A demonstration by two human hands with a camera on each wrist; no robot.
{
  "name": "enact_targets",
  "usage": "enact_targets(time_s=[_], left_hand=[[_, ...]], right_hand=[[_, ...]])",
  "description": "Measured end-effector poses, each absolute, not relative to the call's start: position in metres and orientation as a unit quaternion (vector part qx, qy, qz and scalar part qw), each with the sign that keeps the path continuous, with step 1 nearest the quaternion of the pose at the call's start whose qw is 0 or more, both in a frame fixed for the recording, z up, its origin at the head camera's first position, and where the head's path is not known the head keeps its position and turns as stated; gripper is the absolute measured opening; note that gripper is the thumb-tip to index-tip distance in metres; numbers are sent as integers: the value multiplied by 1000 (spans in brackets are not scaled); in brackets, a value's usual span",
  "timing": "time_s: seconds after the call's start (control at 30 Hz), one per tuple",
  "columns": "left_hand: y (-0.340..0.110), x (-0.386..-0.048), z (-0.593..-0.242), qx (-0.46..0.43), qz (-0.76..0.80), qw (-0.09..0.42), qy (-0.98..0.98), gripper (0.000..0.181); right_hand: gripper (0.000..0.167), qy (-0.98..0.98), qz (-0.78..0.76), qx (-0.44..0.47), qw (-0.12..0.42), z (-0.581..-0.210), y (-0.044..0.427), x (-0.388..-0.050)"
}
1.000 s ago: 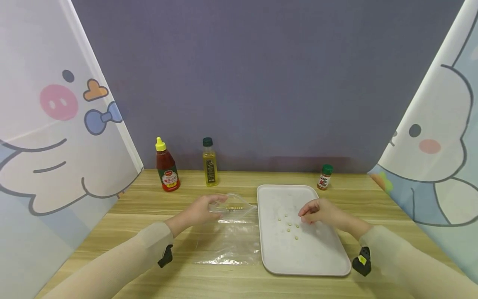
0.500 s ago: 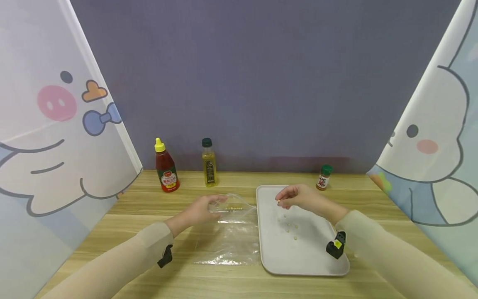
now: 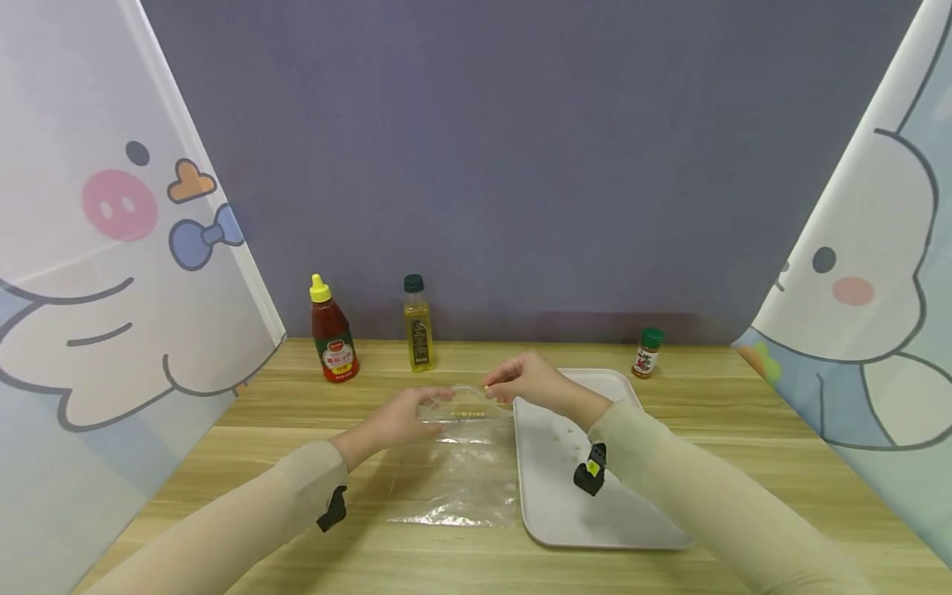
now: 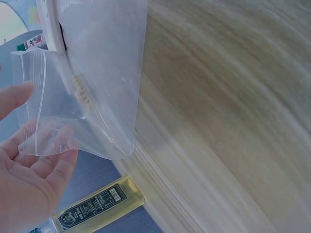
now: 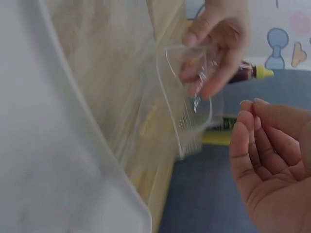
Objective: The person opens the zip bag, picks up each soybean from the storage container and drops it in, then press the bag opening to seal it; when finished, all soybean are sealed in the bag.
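A clear zip bag [image 3: 454, 483] lies on the wood table, its mouth raised and spread, with a row of small pale-yellow pieces [image 3: 468, 415] inside. My left hand [image 3: 397, 420] holds the bag's mouth at its left side; in the left wrist view, fingers of this hand [image 4: 34, 179] curl at the bag [image 4: 58, 102], thumb apart from them. My right hand [image 3: 537, 385] pinches one small piece [image 3: 487, 389] above the right side of the mouth. The right wrist view shows that hand [image 5: 277, 160] with thumb and fingertips together, the piece hardly visible.
A white tray [image 3: 587, 525] right of the bag bears several loose pieces, partly under my right forearm. Behind stand a red sauce bottle [image 3: 336, 343], an oil bottle [image 3: 420, 335] and a green-capped spice jar [image 3: 646, 355]. A grey panel [image 3: 476, 182] rises behind the table.
My right hand has moved left from over the tray to the bag's mouth, carrying a pinched piece. My left hand and the bag have stayed almost still.
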State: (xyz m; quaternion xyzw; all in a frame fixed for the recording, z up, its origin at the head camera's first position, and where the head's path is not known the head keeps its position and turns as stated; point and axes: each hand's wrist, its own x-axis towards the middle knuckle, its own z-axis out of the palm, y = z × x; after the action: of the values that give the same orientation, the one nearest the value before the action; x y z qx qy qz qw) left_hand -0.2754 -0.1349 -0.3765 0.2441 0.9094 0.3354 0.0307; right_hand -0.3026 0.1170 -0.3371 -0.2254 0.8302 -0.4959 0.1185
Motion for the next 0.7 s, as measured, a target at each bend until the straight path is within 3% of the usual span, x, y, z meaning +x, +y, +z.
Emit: enact_targets(time_s=[0.3, 0.7], left_hand=[[-136, -276, -376, 238, 333, 29, 912, 55], [-137, -276, -379, 234, 340, 29, 910, 58]], right_hand=[[16, 867, -435, -219, 100, -342, 90, -303], [18, 851, -472, -202, 109, -341, 123, -308]])
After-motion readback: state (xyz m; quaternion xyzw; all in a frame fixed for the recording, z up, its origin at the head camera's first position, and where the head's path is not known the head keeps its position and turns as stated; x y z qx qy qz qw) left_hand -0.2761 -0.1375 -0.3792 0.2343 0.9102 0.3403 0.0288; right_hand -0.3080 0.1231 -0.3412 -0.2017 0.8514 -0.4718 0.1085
